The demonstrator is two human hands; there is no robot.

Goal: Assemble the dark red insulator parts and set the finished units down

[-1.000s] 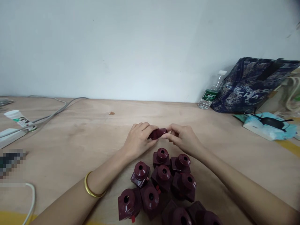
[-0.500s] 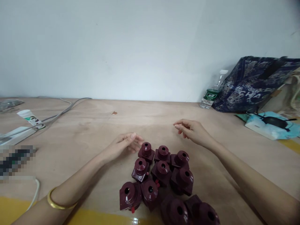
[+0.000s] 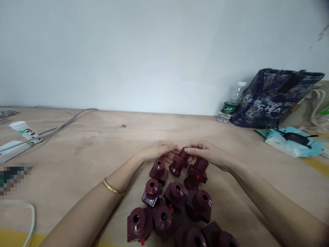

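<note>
Several dark maroon parts, each with a round holed top on a squarish base, stand grouped at the lower middle; one is the front-left part [image 3: 140, 223]. At the back of the group, a maroon part [image 3: 179, 163] is tilted between my hands. My right hand [image 3: 208, 152] has its thumb and fingers closed on this part's top. Beside it, my left hand [image 3: 161, 151] has its fingers apart, near the part's left side; whether they touch it is unclear. A second tilted maroon part [image 3: 197, 171], with a small red tab, stands just below my right hand.
Against the wall at the right are a water bottle [image 3: 227, 109] and a dark blue bag [image 3: 262, 106]. A blue tissue pack [image 3: 288, 144] carries black glasses. Cables [image 3: 63, 125], a white tube [image 3: 28, 133] and a power strip [image 3: 12, 151] lie left.
Both hands have moved inward to the back of the group. My right hand has taken hold of the back middle part, now tilted. The back right part has also tipped.
</note>
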